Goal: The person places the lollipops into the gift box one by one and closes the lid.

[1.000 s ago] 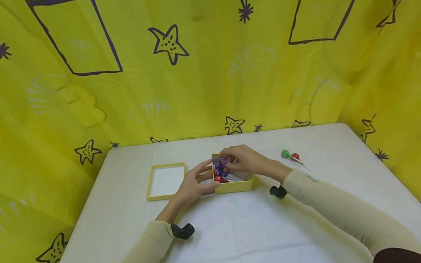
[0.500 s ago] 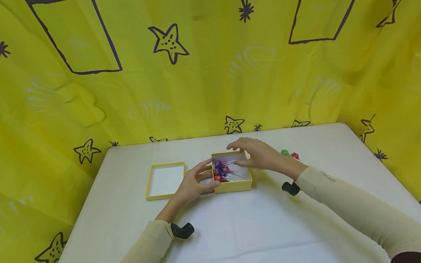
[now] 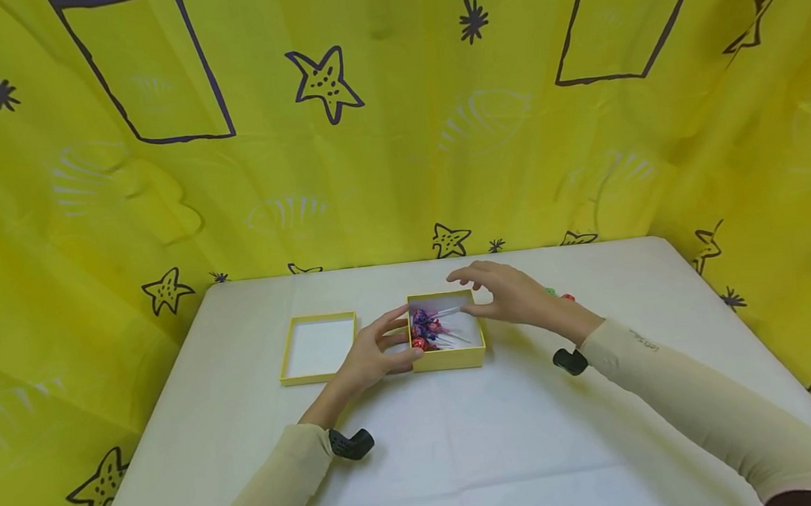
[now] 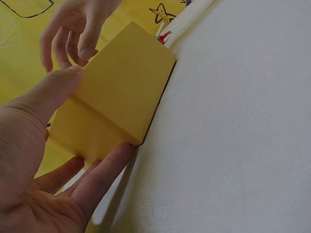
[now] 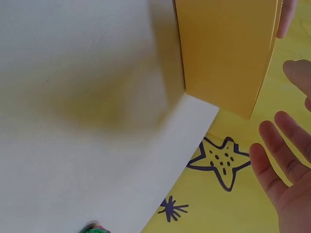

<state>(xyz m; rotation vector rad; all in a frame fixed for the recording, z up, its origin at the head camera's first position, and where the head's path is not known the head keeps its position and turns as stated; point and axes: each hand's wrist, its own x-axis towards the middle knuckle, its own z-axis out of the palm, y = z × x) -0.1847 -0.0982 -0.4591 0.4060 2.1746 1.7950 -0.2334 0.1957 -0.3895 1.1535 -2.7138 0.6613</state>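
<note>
A small yellow box stands at mid-table, holding several lollipops with purple and red wrappers, their heads bunched at its left side. My left hand holds the box at its left side; in the left wrist view the thumb lies at the top edge and the fingers press the side wall. My right hand hovers by the box's right rim, thumb and fingers spread apart with nothing between them. In the right wrist view its fingers are loosely extended, away from the box.
A shallow yellow-edged lid with a white inside lies left of the box. Beyond my right wrist, green and red lollipops are partly hidden. A yellow patterned curtain hangs behind the white table.
My right hand has lifted out of the box and drawn back to the right, its fingers spreading. The lollipops inside now show more fully. My left hand stays at the box.
</note>
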